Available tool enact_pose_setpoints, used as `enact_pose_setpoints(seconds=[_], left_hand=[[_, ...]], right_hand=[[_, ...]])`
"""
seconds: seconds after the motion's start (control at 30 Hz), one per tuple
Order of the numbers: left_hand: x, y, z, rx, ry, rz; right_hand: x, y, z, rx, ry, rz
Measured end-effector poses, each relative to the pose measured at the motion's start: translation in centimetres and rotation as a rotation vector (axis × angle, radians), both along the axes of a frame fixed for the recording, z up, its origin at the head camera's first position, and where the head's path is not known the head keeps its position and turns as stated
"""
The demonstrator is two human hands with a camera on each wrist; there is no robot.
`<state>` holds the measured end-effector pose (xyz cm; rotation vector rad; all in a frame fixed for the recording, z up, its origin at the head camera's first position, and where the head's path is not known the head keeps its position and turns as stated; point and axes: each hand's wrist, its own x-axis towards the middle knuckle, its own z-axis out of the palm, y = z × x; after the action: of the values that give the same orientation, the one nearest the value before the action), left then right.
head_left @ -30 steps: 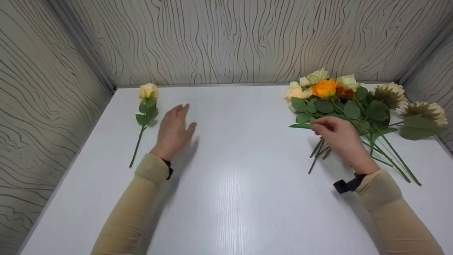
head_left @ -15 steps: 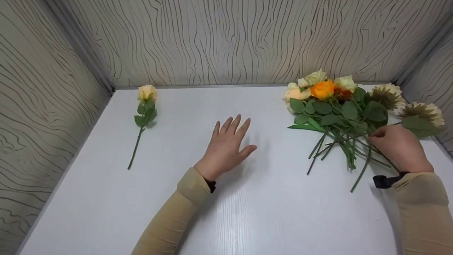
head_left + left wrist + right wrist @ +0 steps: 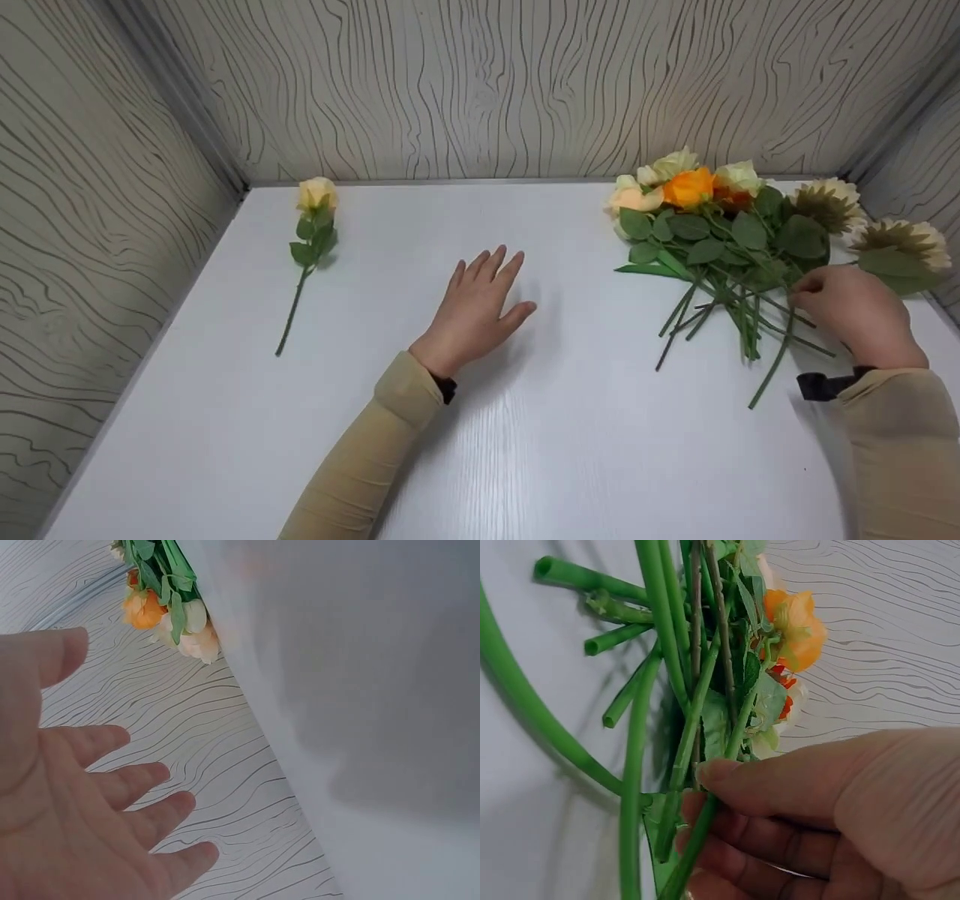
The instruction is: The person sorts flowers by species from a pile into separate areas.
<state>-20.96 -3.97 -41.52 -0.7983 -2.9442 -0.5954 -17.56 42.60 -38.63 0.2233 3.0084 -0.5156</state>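
Note:
A single pale yellow rose (image 3: pixel 316 196) with a green stem lies at the left of the table. My left hand (image 3: pixel 476 315) is spread flat above the middle of the table, palm down, holding nothing; the left wrist view shows its bare palm (image 3: pixel 67 817). At the right lies a pile of flowers, among them an orange flower (image 3: pixel 688 187) and cream ones. My right hand (image 3: pixel 859 311) is at the stem side of this pile. Thumb and fingers pinch a green flower stem (image 3: pixel 697 836); which bloom it belongs to is hidden.
Two large cream flowers (image 3: pixel 904 240) lie at the pile's right edge, close to my right hand. Loose stem ends (image 3: pixel 750 330) cross each other in front of the leaves. A patterned wall (image 3: pixel 480 90) stands behind the white table (image 3: pixel 570 450).
Over the last second my left hand has moved right, away from the single rose, and spread. My right hand has shifted right and taken hold of a stem. The last half second shows little motion.

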Motion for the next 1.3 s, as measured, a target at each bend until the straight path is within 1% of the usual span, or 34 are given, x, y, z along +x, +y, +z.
enact_pose_setpoints(seconds=[0.1,0.23,0.3,0.37,0.4,0.47,0.57,0.67,0.73,0.83,0.9,1.0,1.07,1.13,1.2,1.3], left_hand=[[0.0,0.0,-0.1,0.012,0.01,-0.011],[0.0,0.2,-0.2,0.051,0.032,-0.022],[0.1,0.3,-0.2,0.085,0.04,-0.027],[0.1,0.4,-0.1,0.153,0.017,-0.026],[0.2,0.5,0.0,0.199,-0.006,-0.026],[0.2,0.9,0.3,0.315,-0.074,-0.023],[0.2,1.6,0.8,0.521,-0.199,-0.007],[0.1,2.4,1.3,0.728,-0.293,-0.012],[0.1,3.0,1.5,0.847,-0.331,-0.024],[0.1,3.4,1.4,0.966,-0.366,-0.022],[0.1,3.5,1.1,1.011,-0.38,0.008],[0.0,3.4,0.8,1.045,-0.413,0.058],[-0.1,3.3,0.7,1.059,-0.438,0.072],[-0.2,3.2,0.8,1.071,-0.46,0.072],[-0.4,3.1,1.0,1.096,-0.475,0.069],[-0.6,2.8,1.3,1.15,-0.495,0.077]], right_hand=[[0.3,-0.2,0.5,0.019,0.029,-0.022],[0.5,-0.9,1.1,0.025,0.107,-0.053],[0.5,-1.7,1.4,-0.021,0.144,-0.042],[0.4,-3.0,1.6,-0.111,0.164,-0.009],[0.3,-3.9,1.7,-0.169,0.164,0.008],[0.1,-6.1,1.7,-0.321,0.151,0.04],[-0.1,-10.2,1.4,-0.546,0.112,0.077],[-0.2,-14.7,0.8,-0.733,0.09,0.133],[-0.2,-17.4,0.2,-0.827,0.08,0.182],[-0.2,-20.6,-0.8,-0.922,0.071,0.237],[-0.1,-22.0,-1.5,-0.962,0.057,0.255],[0.0,-23.3,-2.3,-1.015,0.038,0.273],[0.1,-23.8,-2.6,-1.046,0.023,0.282],[0.2,-24.0,-2.9,-1.071,-0.003,0.296],[0.3,-24.2,-3.1,-1.087,-0.053,0.315],[0.5,-24.3,-3.4,-1.106,-0.15,0.336]])
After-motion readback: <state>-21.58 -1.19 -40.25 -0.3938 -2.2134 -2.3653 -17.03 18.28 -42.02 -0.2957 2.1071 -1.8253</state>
